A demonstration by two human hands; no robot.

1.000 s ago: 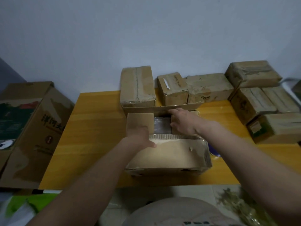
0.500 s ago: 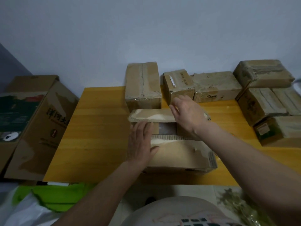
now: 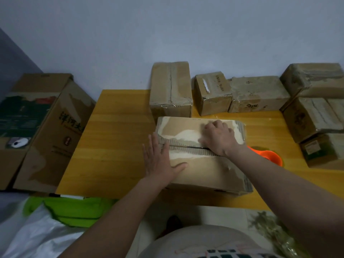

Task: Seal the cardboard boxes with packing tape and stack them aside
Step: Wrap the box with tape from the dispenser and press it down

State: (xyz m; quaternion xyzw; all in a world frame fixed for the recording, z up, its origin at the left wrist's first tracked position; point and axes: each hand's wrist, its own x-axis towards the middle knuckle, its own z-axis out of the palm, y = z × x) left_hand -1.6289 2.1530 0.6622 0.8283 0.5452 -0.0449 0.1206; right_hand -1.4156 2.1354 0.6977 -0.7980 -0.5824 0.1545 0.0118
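Observation:
A worn cardboard box (image 3: 208, 170) lies on the wooden table (image 3: 115, 146) in front of me, both top flaps folded down and meeting at a narrow seam. My left hand (image 3: 158, 161) rests flat, fingers spread, on the near flap at the box's left end. My right hand (image 3: 217, 138) presses on the far flap near the seam, fingers bent. An orange tape dispenser (image 3: 270, 157) sits on the table just right of the box, partly hidden behind my right forearm.
Several taped boxes (image 3: 171, 90) line the wall behind, and more are stacked at the right (image 3: 312, 116). A large printed carton (image 3: 48, 131) leans left of the table. Green cloth (image 3: 74, 211) and a white bag lie below the table's front edge.
The far flap has come down over the opening, so the dark inside no longer shows. My right hand moved onto that flap; my left hand stayed on the near flap.

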